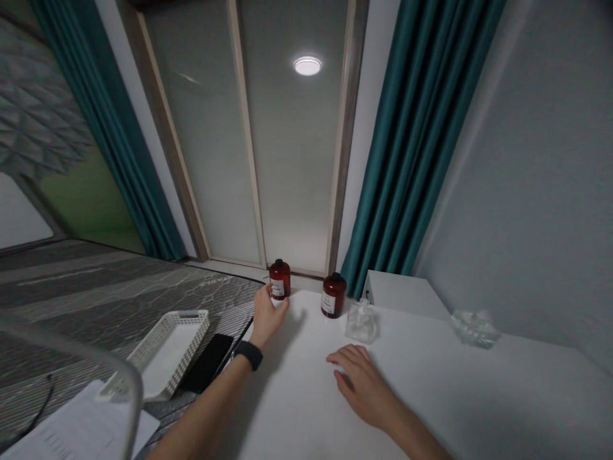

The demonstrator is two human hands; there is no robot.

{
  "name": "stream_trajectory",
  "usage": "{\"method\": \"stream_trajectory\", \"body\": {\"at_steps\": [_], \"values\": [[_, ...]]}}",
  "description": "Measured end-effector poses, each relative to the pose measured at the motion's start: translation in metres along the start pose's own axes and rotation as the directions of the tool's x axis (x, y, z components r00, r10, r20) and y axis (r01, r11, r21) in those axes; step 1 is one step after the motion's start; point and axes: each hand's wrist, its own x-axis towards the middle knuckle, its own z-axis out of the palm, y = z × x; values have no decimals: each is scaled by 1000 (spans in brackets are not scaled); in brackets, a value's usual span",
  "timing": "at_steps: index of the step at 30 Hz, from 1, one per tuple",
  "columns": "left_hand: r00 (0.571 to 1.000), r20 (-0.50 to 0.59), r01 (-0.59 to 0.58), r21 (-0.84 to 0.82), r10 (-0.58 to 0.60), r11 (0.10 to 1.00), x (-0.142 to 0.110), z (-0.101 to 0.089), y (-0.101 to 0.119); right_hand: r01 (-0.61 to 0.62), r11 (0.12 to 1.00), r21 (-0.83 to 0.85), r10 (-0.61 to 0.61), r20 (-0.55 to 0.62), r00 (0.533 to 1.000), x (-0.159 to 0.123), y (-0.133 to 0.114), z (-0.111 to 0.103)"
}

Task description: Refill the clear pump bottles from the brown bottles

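A curved grey metal rail [98, 352] was seen nearest the camera at lower left, with printed white papers [67, 431] lying beneath it. A white plastic lattice tray [195, 321] and a black phone [208, 362] were placed side by side on a grey patterned mattress [96, 287], just beside the edge of a white table [306, 409].

On the far part of the table, 2 amber bottles [280, 280] with white labels were stood upright and well apart. The left hand [269, 316], with a black watch strap [249, 354] at its wrist, was held open at the nearer bottle, its fingers [268, 292] at or just beside the lower part; whether it was gripped could not be told. The right hand [364, 385] was laid on the tabletop, holding nothing, near a clear pump bottle [361, 322].

A clear glass object [474, 329] and a white box [402, 294] were placed further right. Behind the table, frosted panels [297, 179] were framed by teal curtains [421, 128], and a round light [307, 65] was shown above.
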Motion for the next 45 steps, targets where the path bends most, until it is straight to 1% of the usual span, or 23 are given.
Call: {"method": "stream_trajectory", "body": {"at_steps": [4, 8, 11, 15, 19, 23, 26, 30, 35, 37, 40, 43, 45], "values": [[999, -23, -31, 121, 34, 992, 33, 1, -4, 12, 1000, -21, -11, 51, 999, -3, -5, 6], [1000, -13, -13, 222, 16, 975, 53, 6, -4, -5, 999, -32, 6, 45, 999, -4, 0, 12], [1000, 6, 4, 278, -5, 961, 58, 10, -4, 0, 1000, -30, 1, 41, 999, -3, 3, 15], [999, 24, 13, 311, -22, 950, 61, 15, -3, -7, 1000, -27, 9, 61, 998, -3, 4, 15], [999, 39, 2, 310, -14, 951, 63, 17, -4, -19, 1000, -14, 20, 82, 996, -3, 5, 16], [999, 41, -7, 280, -5, 960, 62, 18, -3, -18, 1000, -9, 19, 73, 997, -3, 6, 16], [998, 51, -46, 243, 34, 969, 57, 15, 2, -17, 1000, -9, 17, 70, 997, -3, 4, 15], [989, 79, -139, 184, 127, 973, 46, 8, 10, -14, 999, -29, 16, 74, 997, -2, 1, 13], [967, 95, -245, 103, 235, 964, 21, 2, 27, -15, 998, -61, 20, 82, 996, -1, -1, 14], [942, 79, -328, 23, 326, 944, 7, 2, 36, -7, 997, -72, 13, 87, 996, -1, -1, 13], [901, 95, -421, -42, 423, 906, -16, -1, 50, 13, 997, -78, -5, 96, 995, -5, -2, 11], [874, 121, -461, -102, 471, 881, -36, -6, 65, 29, 998, -60, -24, 76, 997, -14, -4, 7], [854, 160, -476, -143, 495, 868, -48, -9, 76, 28, 998, -54, -25, 45, 999, -22, -4, 3]]}}
